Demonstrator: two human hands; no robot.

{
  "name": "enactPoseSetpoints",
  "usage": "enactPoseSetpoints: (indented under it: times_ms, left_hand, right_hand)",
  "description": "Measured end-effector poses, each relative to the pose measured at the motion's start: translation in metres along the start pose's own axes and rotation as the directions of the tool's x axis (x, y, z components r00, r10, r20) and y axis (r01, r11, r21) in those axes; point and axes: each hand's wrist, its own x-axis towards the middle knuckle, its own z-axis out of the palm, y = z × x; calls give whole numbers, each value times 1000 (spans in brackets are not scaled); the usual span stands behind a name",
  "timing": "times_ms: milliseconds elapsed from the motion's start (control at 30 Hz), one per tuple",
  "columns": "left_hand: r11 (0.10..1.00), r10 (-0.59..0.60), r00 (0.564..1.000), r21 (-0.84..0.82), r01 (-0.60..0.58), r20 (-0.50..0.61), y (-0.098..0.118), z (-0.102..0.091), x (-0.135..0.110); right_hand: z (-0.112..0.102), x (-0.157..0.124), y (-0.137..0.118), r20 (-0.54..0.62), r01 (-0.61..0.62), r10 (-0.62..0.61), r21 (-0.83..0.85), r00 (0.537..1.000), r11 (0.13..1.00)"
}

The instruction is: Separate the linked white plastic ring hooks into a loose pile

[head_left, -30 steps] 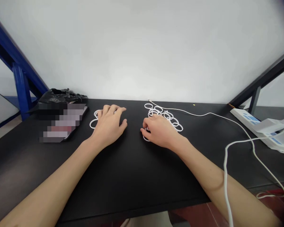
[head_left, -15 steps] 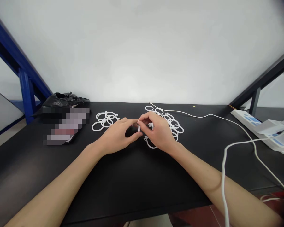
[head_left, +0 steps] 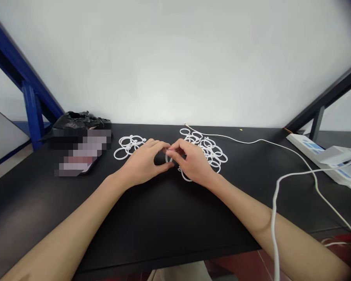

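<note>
Between my two hands, just above the black table [head_left: 169, 218], is a white plastic curtain ring [head_left: 169, 158], partly hidden by fingers. My right hand [head_left: 191, 158] pinches its upper edge between thumb and fingers. My left hand [head_left: 146, 162] curves around it from the left, index fingertip near its top and thumb near its bottom. Beside my left hand lies a small group of white rings [head_left: 121, 153] with little eyelets. A larger heap of similar rings [head_left: 218, 151] spreads behind and beside my right hand, which covers part of it.
At left are a crumpled black plastic bag [head_left: 76, 119] and a blurred-out flat object [head_left: 84, 152]. A white cable [head_left: 261, 140] runs across the right side to a white power strip [head_left: 343, 171]. Blue metal posts [head_left: 32, 113] and a pale wall [head_left: 175, 62] bound the table.
The ring between my hands has turned from edge-on to showing its round opening. My hands stay nearly in place; the view shifts slightly.
</note>
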Motion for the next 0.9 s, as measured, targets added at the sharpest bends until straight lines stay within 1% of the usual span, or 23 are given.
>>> enactPoseSetpoints:
  times_ms: [133,267,333,367,400,433,500,533,567,633,700,800,867,900]
  left_hand:
    - [1000,-15,1000,5,15,-6,0,0,0]
    - [1000,-13,1000,21,13,-3,1,1,1]
    - [998,-28,999,59,30,-35,1,-1,2]
    - [993,-57,995,97,65,-79,-1,-3,3]
    - [982,-96,985,146,117,-143,-3,-5,3]
    - [962,-140,965,198,186,-222,-6,-9,3]
    - [896,-217,896,286,341,-387,-16,-18,3]
    - [865,-245,866,306,398,-435,-21,-22,2]
    - [831,-282,842,321,453,-459,-27,-26,0]
    - [766,-355,814,357,536,-460,-37,-33,-5]
    - [715,-411,804,395,577,-430,-44,-36,-10]
    - [694,-451,809,422,584,-378,-47,-38,-15]
    - [653,-496,784,434,620,-373,-45,-37,-14]
    - [618,-529,760,442,650,-378,-44,-37,-13]
  right_hand:
    - [-2,1,-1,1,20,-20,-22,1000,1000]
    - [1,1,2,-15,-7,7,-4,1000,1000]
    - [2,0,4,-38,-37,36,-23,999,999]
    - [1,1,4,-51,-52,49,-60,998,997]
    - [-1,1,4,-60,-67,60,-120,996,990]
    - [-3,2,4,-64,-84,73,-201,995,976]
    - [-8,3,3,-49,-118,108,-390,993,913]
    - [-10,3,1,-33,-134,134,-478,990,868]
    - [-12,3,0,-15,-146,165,-552,986,821]
    - [-14,2,-3,16,-161,225,-649,974,744]
    - [-13,0,-7,46,-161,266,-691,963,704]
    - [-8,-4,-14,111,-141,301,-699,947,701]
    - [-4,-6,-18,155,-119,306,-690,939,714]
    - [-3,-7,-20,171,-109,305,-685,937,721]
